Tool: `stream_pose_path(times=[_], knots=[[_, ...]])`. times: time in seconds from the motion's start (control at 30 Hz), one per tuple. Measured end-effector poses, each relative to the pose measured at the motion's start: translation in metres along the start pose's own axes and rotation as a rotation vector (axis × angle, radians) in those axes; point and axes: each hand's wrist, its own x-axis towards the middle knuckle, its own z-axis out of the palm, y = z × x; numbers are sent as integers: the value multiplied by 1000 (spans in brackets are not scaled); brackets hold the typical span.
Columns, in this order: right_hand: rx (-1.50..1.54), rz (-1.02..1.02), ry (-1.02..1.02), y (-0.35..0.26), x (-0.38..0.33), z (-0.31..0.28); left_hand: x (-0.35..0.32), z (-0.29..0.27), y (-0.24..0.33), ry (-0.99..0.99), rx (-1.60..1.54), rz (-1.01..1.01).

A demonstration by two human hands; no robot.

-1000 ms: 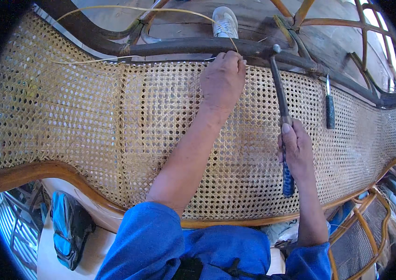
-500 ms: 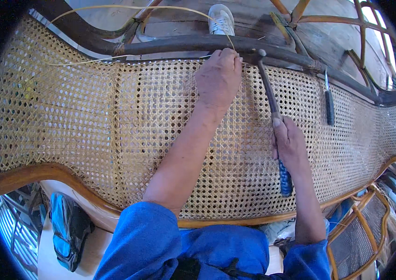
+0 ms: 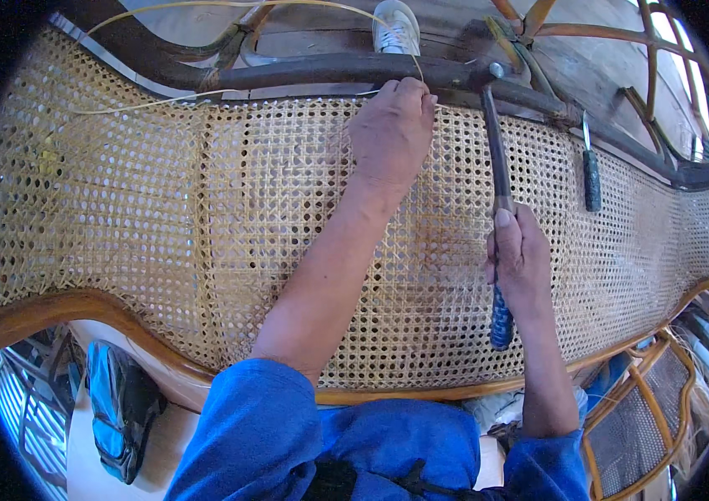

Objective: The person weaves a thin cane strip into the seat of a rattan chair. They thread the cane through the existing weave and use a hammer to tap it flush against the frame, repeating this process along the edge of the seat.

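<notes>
A woven cane panel (image 3: 288,242) with open holes stretches across the view, bordered on the far side by a dark curved pole (image 3: 304,75). At this far border, my left hand (image 3: 392,134) is closed with fingertips pinched on a thin pale cane strip (image 3: 418,70), which rises from them and loops away left. My right hand (image 3: 521,255) grips a hammer (image 3: 498,154) by its handle, whose blue patterned end shows below the fist. The hammer's head is over the dark pole, right of my left hand and apart from it.
A dark-handled tool with a thin metal shaft (image 3: 592,179) lies on the panel at right. An orange-brown rim (image 3: 421,391) borders the near side. A shoe (image 3: 396,29) stands beyond the pole. A blue-black bag (image 3: 116,413) lies lower left, a cane-and-mesh frame (image 3: 638,426) lower right.
The hammer's head has swung right and slightly away from my left hand, and its handle stands more upright. My left hand keeps its pinch at the border.
</notes>
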Motion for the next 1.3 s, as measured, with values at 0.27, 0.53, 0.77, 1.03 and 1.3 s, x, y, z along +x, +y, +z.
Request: stream_pose_path(times=[0.27, 0.53, 0.77, 1.03, 1.3], knots=[[6, 100, -75, 2, 6, -5, 0, 3, -1, 17, -14, 30], [-114, 162, -90, -8, 7, -9, 0, 2, 0, -14, -1, -22], [47, 98, -44, -1, 1, -8, -1, 2, -1, -19, 17, -18], [-263, 108, 117, 8, 15, -32, 1, -1, -1, -9, -29, 4], [-786, -163, 510, 56, 109, -145, 4, 2, 5, -45, -7, -26]])
